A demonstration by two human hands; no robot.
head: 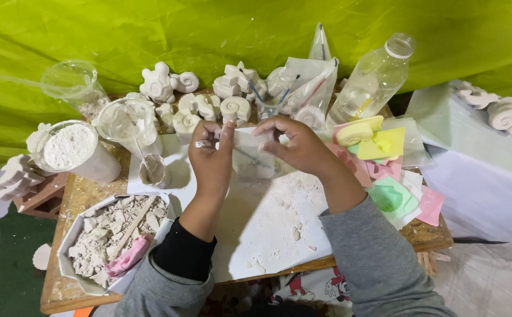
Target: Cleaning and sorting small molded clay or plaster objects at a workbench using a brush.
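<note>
Grey sleeves nearest; left hand [210, 154] pinching small white plaster piece [202, 144], right hand [294, 144] curling fingertips onto clear plastic bag [250, 154] above dusty white sheet [267, 223]. Sitting mid-table, crowded edges: white tray of plaster rubble [74, 267] left, pastel square packets [385, 144] right.

A plaster-craft workbench: white cast figurines [209, 97], powder tub [71, 147], coloured moulds [379, 147], crumb-dusted wooden table [426, 232]

Powder tub [71, 148] left, bottle [372, 79] right, figurines [209, 97] seemingly behind the hands [256, 147].
</note>
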